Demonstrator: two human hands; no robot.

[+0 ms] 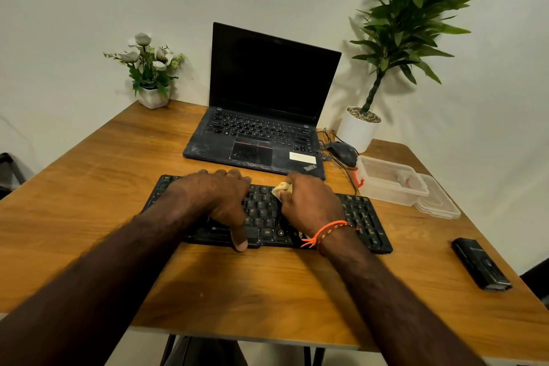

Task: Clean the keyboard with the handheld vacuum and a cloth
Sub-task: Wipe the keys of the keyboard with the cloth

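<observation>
On the near half of the wooden table (89,217) lies the black keyboard (365,223). My left hand (217,199) presses flat on its left part, fingers fairly straight, thumb over the front edge. My right hand (309,205) has fingers curled around a small yellowish cloth (282,188) on the middle keys, so wiping seems underway. At the right edge the black handheld vacuum (481,264) lies untouched. Farther back stands a laptop (267,104).
</observation>
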